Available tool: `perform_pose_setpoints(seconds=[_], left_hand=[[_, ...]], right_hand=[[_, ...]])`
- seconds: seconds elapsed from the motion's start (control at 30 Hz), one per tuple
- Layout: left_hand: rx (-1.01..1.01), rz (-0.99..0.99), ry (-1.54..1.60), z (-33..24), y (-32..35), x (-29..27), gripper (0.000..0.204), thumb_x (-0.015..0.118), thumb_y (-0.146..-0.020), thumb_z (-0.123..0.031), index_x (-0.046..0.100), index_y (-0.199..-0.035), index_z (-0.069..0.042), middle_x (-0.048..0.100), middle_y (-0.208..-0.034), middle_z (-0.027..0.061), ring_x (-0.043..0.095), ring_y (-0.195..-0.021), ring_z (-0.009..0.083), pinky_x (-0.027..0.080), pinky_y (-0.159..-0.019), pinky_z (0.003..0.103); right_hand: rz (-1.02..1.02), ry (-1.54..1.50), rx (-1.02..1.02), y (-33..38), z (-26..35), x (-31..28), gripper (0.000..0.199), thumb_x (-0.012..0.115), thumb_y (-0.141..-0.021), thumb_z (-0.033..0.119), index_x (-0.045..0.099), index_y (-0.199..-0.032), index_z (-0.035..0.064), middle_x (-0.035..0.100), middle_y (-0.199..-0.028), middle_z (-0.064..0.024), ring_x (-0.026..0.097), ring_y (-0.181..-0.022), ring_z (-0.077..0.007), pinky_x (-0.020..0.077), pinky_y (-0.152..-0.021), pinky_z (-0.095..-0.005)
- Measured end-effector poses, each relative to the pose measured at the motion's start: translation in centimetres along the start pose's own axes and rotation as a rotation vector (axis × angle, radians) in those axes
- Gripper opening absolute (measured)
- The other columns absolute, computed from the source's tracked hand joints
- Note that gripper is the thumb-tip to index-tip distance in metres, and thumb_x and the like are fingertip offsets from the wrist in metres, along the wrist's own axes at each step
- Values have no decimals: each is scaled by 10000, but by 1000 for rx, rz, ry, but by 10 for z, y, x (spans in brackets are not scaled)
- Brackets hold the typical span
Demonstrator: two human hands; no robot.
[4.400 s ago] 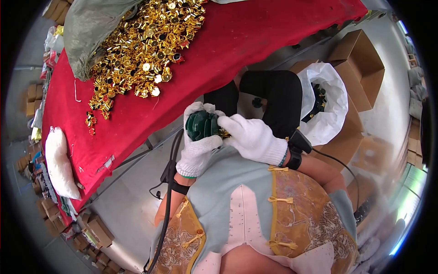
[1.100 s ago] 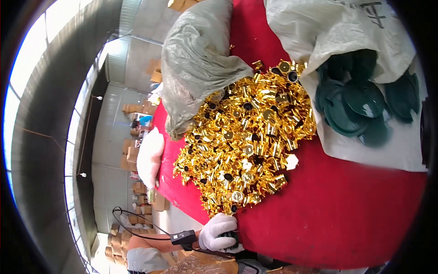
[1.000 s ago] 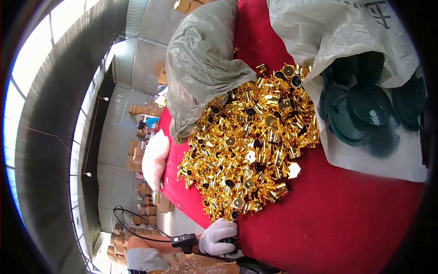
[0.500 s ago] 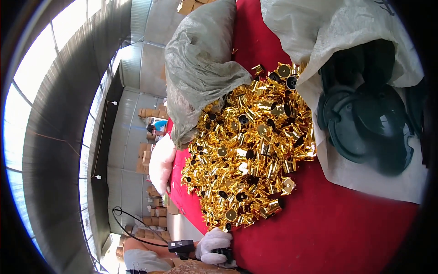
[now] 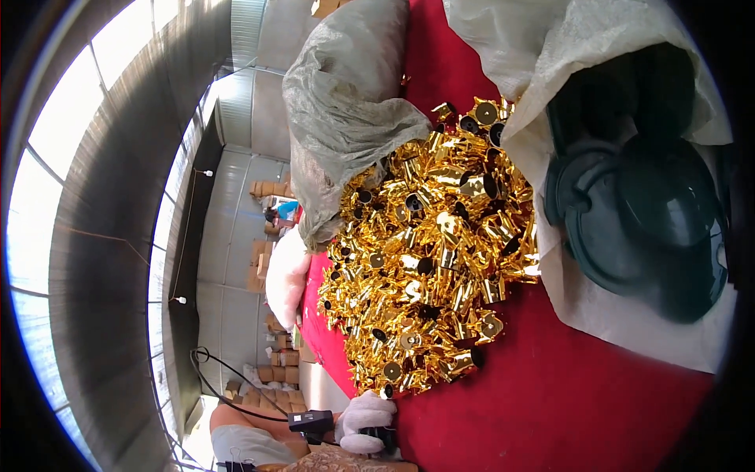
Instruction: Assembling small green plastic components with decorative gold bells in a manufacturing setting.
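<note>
My left hand (image 5: 367, 417), in a white knitted glove, is at the lower edge of the view beside the near end of the heap. Its fingers are curled, with something dark under them that I cannot make out. A black box-shaped device (image 5: 311, 422) sits at the wrist, with a black cable looping off it. The large heap of shiny gold pieces (image 5: 429, 259), several with round black or gold discs, lies right by the glove. They are tangled, and their exact kind is unclear. My right hand does not appear.
The pile rests on a red cloth (image 5: 550, 377). A grey-white woven sack (image 5: 346, 71) lies over its far left side. At right, an opened white sack (image 5: 629, 334) holds dark green moulded pieces (image 5: 653, 228). A pinkish sack (image 5: 287, 275) and cardboard boxes (image 5: 279, 376) are beyond.
The view has shifted slightly, so the white sack and green pieces sit a little lower in it. The gloved hand stays by the heap, still curled.
</note>
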State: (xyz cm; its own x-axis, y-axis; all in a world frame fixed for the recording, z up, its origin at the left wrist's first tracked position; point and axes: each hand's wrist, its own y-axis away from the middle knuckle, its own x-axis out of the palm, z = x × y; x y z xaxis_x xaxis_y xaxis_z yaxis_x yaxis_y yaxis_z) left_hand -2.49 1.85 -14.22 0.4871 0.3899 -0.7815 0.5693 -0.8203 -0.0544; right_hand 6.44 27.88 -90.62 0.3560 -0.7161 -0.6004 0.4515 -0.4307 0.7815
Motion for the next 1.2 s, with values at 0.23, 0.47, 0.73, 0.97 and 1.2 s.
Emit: perform_pose_setpoints(seconds=[0.23,0.47,0.73,0.97,1.2], left_hand=[[-7,7,-2,-1,-7,3,470,965,-731,-158,572,-985,-117,590,-903,172,639,-664,313,453,-499,396],[-12,18,-21,-3,-6,15,472,964,-726,-159,573,-988,-116,593,-906,172,638,-666,307,457,-506,394],[-3,2,-32,0,2,22,476,962,-720,-161,574,-991,-115,595,-910,173,637,-668,300,462,-514,393],[78,-119,-195,-3,8,51,479,961,-716,-162,575,-994,-114,598,-913,173,635,-670,294,466,-521,392],[94,-276,-258,-17,22,57,468,953,-687,-143,654,-1040,-73,635,-1098,172,674,-924,366,546,-746,455]], right_hand=[[7,-7,1,0,1,5,269,711,-963,221,714,-1136,15,771,-1088,-191,756,-865,-340,600,-746,-483],[17,-11,-5,1,3,6,279,734,-950,207,705,-1148,13,770,-1091,-186,757,-847,-330,603,-731,-477],[9,-28,-4,8,1,1,299,761,-934,190,695,-1163,9,769,-1095,-180,758,-827,-319,608,-714,-470],[-79,-65,-40,41,-22,-45,321,785,-921,176,687,-1175,7,768,-1099,-176,759,-809,-309,611,-699,-464],[-150,-129,-162,126,-49,-103,347,808,-908,162,678,-1188,4,766,-1103,-171,760,-791,-299,615,-684,-459]])
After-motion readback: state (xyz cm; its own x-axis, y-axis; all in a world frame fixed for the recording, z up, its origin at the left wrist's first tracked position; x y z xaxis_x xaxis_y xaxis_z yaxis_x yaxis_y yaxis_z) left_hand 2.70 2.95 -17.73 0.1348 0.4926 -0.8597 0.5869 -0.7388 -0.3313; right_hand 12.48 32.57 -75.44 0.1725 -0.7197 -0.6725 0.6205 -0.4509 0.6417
